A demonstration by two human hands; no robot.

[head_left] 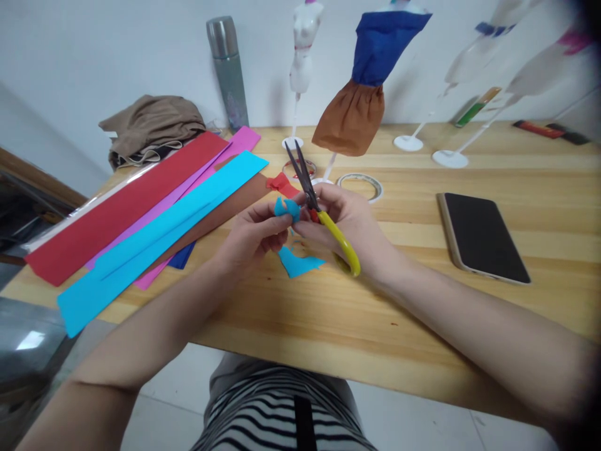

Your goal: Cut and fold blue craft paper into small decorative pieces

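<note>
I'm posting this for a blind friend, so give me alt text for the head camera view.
A left hand pinches a blue paper scrap while the right hand holds yellow-handled scissors above a wooden table. Colored paper strips lie left, a phone right; small mannequins stand behind.

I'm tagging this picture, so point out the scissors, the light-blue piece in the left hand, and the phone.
Scissors point(310, 198), head view: the dark metal near the pivot.
Light-blue piece point(292, 212), head view: its visible face.
Phone point(486, 238), head view: middle of the dark screen.
</note>
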